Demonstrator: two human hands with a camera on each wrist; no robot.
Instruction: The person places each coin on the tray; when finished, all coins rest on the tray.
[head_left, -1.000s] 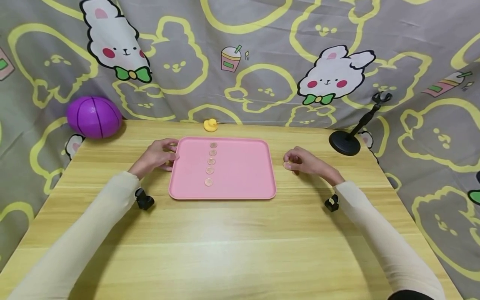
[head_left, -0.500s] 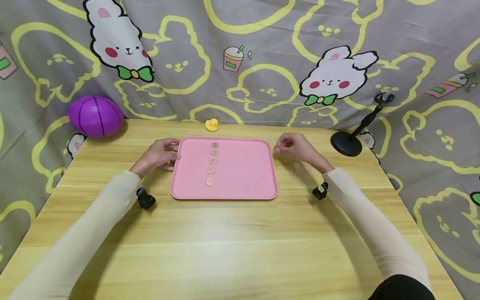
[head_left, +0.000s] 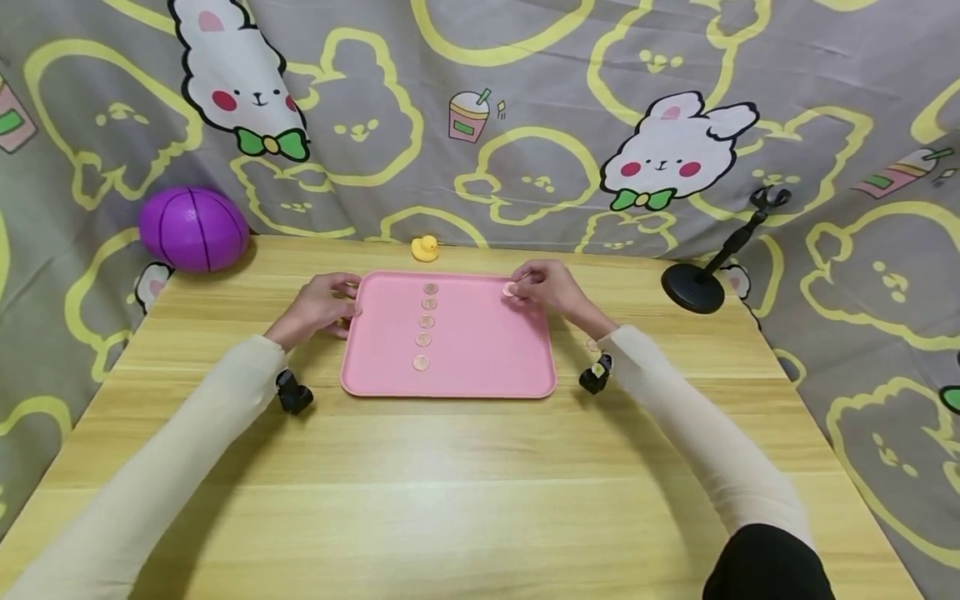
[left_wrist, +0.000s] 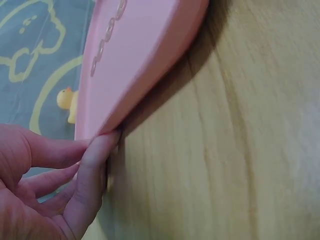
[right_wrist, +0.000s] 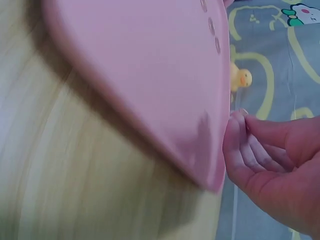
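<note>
I see a matt, smooth pink plastic tray (head_left: 480, 350) on a wood-grain tabletop (head_left: 465, 483) with a slight sheen. The coins (head_left: 425, 322) look like coppery metal; the backdrop (head_left: 525, 100) is printed cloth.

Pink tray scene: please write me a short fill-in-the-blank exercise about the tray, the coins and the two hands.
1. The row on the pink tray holds ____ coins.
2. The right hand pinches one more ____ over the tray's far right corner.
3. The left hand touches the tray's ____ edge.
4. The small yellow ____ stands behind the tray.

Missing words: five; coin; left; duck
</note>
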